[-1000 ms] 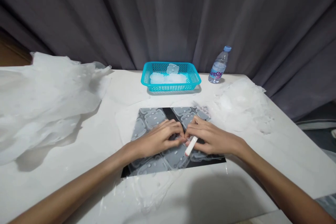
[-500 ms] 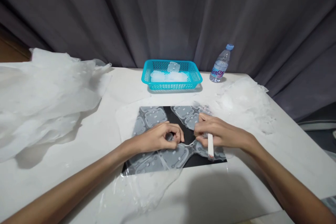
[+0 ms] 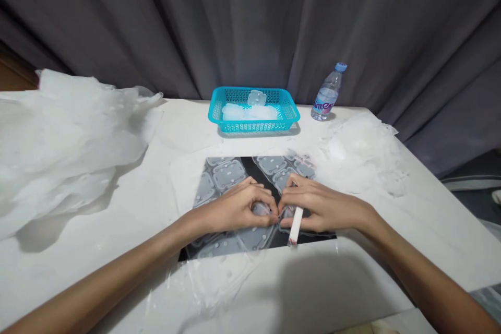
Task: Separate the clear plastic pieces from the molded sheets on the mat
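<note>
A clear plastic sheet [image 3: 228, 175] with rounded-square moulded shapes lies over a black mat [image 3: 256, 173]. Above its middle, my left hand [image 3: 248, 203] is closed, thumb and fingertips pinching the sheet's edge. My right hand [image 3: 317, 203] meets it there, its fingers curled and pinching close to the left fingertips. A flat white stick [image 3: 296, 226] with a reddish mark at its lower end juts down from the right hand's grip. The stick's upper end is hidden by the fingers. Loose clear film [image 3: 219, 282] hangs past the mat's near edge.
Behind the mat stands a turquoise basket [image 3: 254, 126] with several translucent moulded pieces [image 3: 257, 98]. A water bottle [image 3: 326, 95] is to its right. Crumpled translucent sheets [image 3: 78, 141] pile up on the left, scraps [image 3: 360, 154] on the right. A grey curtain [image 3: 242, 21] hangs behind the white table [image 3: 188, 125].
My right hand has moved left and slightly down, bringing its fingertips up against those of my left hand. The white stick moved left with it and now tilts. The view has shifted slightly.
</note>
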Motion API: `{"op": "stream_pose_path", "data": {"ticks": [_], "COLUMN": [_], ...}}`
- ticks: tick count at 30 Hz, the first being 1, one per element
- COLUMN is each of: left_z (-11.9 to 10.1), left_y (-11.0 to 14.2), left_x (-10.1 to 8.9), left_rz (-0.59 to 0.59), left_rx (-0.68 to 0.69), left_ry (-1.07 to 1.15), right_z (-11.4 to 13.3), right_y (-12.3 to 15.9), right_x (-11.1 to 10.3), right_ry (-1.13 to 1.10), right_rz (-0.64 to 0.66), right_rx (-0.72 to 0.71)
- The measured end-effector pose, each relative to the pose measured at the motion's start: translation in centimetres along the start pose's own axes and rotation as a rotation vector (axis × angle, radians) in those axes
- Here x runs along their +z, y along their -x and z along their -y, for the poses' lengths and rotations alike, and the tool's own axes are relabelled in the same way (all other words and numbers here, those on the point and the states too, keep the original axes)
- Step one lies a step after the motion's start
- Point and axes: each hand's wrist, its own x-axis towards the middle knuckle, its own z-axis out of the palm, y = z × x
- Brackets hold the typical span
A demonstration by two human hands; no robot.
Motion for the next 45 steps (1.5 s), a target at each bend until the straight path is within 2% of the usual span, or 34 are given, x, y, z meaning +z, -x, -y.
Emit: {"op": "stream_pose_path", "data": {"ticks": [4, 7, 10, 12, 15, 18, 24, 27, 31, 33, 34, 36, 38, 40, 41, 44, 45], "left_z": [0.4, 1.3, 1.3, 0.9, 0.4, 0.3, 0.0, -0.5, -0.1, 0.9, 1.5, 2.6, 2.5, 1.1, 0.1, -2.9, -3.4], "left_y": [0.2, 0.6, 0.8, 0.6, 0.4, 0.6, 1.0, 0.7, 0.5, 0.9, 1.2, 2.1, 3.1, 4.0, 4.6, 6.7, 7.8], "left_x": [0.1, -0.5, -1.5, -1.9, -1.6, -1.0, -0.5, -1.0, -1.9, -2.8, -3.4, -5.1, -7.1, -9.3, -10.3, -13.3, -14.2], "left_rz": [-0.065, -0.072, 0.019, 0.069, 0.083, 0.096, 0.035, -0.039, -0.003, -0.022, -0.067, -0.135, -0.144, -0.171, -0.231, -0.324, -0.387], "left_rx": [-0.048, -0.092, -0.113, -0.118, -0.09, -0.076, -0.074, -0.174, -0.206, -0.212, -0.223, -0.253, -0.259, -0.256, -0.236, -0.279, -0.295], "left_ry": [0.041, 0.12, 0.169, 0.112, 0.002, 0.024, 0.066, 0.017, 0.034, 0.045, 0.038, 0.032, 0.053, 0.062, 0.046, -0.049, -0.109], "right_z": [-0.4, -0.8, -0.9, -0.7, -0.3, 0.0, 0.1, 0.2, 0.5, 0.5, 0.6, 0.7, 0.7, 0.8, 0.9, 1.5, 1.8], "right_y": [-0.1, 0.1, 0.3, 0.4, 0.3, 0.1, -0.5, -0.7, -0.5, -0.1, 0.2, 0.9, 1.3, 1.2, 1.0, -0.1, -0.4], "right_x": [0.1, -0.4, -0.9, -1.0, -0.6, -0.2, 0.6, 0.9, 0.3, -0.5, -1.1, -2.2, -2.8, -2.6, -2.2, -0.6, -0.1], "right_ry": [0.047, 0.063, 0.059, 0.054, 0.052, 0.061, 0.103, 0.139, 0.142, 0.075, 0.03, -0.046, -0.066, -0.038, -0.016, 0.073, 0.109], "right_rz": [0.045, 0.107, 0.077, 0.053, 0.052, 0.031, 0.009, 0.003, -0.012, -0.014, -0.03, -0.114, -0.242, -0.333, -0.347, -0.333, -0.318], "right_rx": [-0.04, -0.037, 0.024, 0.036, -0.006, -0.03, -0.071, -0.022, -0.001, -0.021, -0.028, -0.014, 0.03, 0.036, 0.012, -0.106, -0.14]}}
